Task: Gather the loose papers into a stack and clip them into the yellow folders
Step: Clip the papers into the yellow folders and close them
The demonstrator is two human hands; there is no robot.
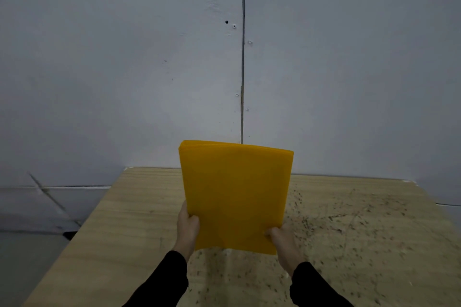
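A closed yellow folder (235, 194) is held upright above the wooden table (124, 232), its flat face toward me. My left hand (187, 225) grips its lower left edge, thumb on the front. At the lower right corner my right hand (280, 238) pinches the folder, fingers curled onto the front. More than one layer shows along the folder's top edge. No loose papers are in view.
The table top carries dark speckled marks on its right half (349, 232). A grey panelled wall (149, 57) with a vertical seam stands right behind the table's far edge. The floor drops away at the left (30, 244).
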